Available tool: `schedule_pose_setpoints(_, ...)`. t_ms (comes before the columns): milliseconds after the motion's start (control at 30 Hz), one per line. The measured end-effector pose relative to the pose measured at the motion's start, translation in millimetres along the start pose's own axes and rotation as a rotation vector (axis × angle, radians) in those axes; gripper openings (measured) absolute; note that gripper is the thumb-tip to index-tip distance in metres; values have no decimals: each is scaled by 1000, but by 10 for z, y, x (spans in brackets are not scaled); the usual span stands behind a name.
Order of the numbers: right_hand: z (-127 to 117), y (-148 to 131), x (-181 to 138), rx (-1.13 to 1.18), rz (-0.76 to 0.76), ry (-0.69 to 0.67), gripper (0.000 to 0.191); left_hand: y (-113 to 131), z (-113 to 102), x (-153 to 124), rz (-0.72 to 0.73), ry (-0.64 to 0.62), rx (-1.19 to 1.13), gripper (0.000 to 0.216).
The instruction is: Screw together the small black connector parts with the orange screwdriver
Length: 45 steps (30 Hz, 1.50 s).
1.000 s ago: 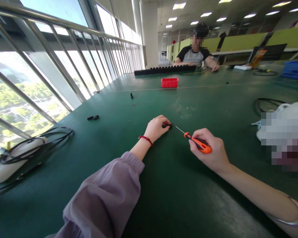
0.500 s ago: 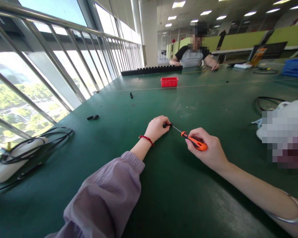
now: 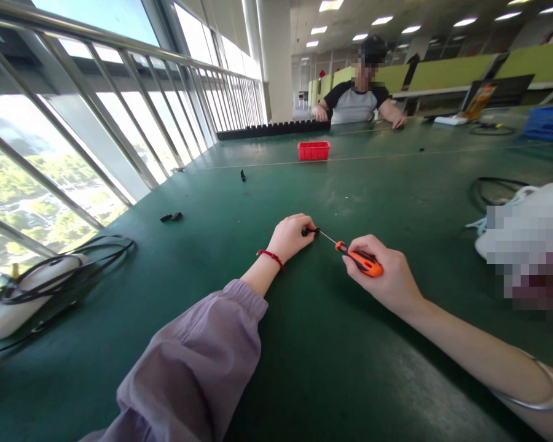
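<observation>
My left hand [image 3: 291,237] rests low over the green table, its fingers closed on a small black part [image 3: 309,231]. The fingers cover much of that part, so its exact kind is hidden. In my right hand [image 3: 387,270] is an orange and black screwdriver [image 3: 363,260], gripped by its handle. The thin shaft points left and its tip meets the black part at my left fingertips. Two small black pieces [image 3: 171,217] lie on the table to the left, and another small black piece [image 3: 243,176] lies farther off.
A red bin [image 3: 314,150] stands beyond my hands, with a long black notched strip [image 3: 276,129] behind it. Cables lie over a white power strip [image 3: 37,288] at the left. A white bag [image 3: 534,215] and a blue basket [image 3: 547,124] are at right. Across the table sits a person [image 3: 357,104].
The long black strip at the far side has shifted left, with the other person's hand near its end. My hands and the screwdriver look almost the same.
</observation>
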State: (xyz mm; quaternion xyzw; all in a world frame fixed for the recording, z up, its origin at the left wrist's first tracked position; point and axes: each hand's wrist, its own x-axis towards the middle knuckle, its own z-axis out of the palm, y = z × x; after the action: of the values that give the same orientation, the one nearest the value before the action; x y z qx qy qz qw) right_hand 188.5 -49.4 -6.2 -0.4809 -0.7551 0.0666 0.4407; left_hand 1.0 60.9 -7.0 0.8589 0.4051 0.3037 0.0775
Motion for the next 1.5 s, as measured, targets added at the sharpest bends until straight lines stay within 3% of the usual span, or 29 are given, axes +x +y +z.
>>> schedule_pose_setpoints(133, -21, -19, 14, -12, -70, 30, 12, 6, -4, -1, 6, 0, 4, 9)
schedule_pose_setpoints(267, -24, -27, 11, -18, 20, 59, 22, 16, -8, -2, 11, -11, 11, 9)
schedule_pose_setpoints(400, -14, -24, 6, 13, 51, 103, 20, 27, -15, -2, 18, -19, 19, 8)
schedule_pose_setpoints(500, -14, -22, 11, 8, 5, 224, 34, 34, -21, -1, 15, -25, 28, 8)
schedule_pose_setpoints(567, -15, -18, 13, -14, 3, 226, 40, 36, -24, -1, 12, -30, 32, 9)
schedule_pose_setpoints(733, -7, -4, 15, -60, -19, 184, 26, 31, -18, -1, 3, -34, 34, 9)
schedule_pose_setpoints(833, -7, 1, 19, -41, -69, 253, 44, 30, -15, -2, 3, -32, 36, 8)
schedule_pose_setpoints(900, -12, 0, 15, -50, -56, 227, 50, 32, -15, -3, 7, -33, 35, 8)
schedule_pose_setpoints(1000, -18, -3, 1, -60, 14, 162, 48, 35, -18, -5, 5, -37, 37, 9)
schedule_pose_setpoints(1233, -8, 2, 22, -48, -68, 277, 55, 33, -16, -6, 11, -33, 42, 8)
schedule_pose_setpoints(1400, -7, -17, 16, -72, 36, 163, 32, 47, -25, -7, 18, -39, 31, 8)
schedule_pose_setpoints(1500, -9, -20, 17, -43, -25, 216, 36, 50, -28, -8, 20, -40, 28, 8)
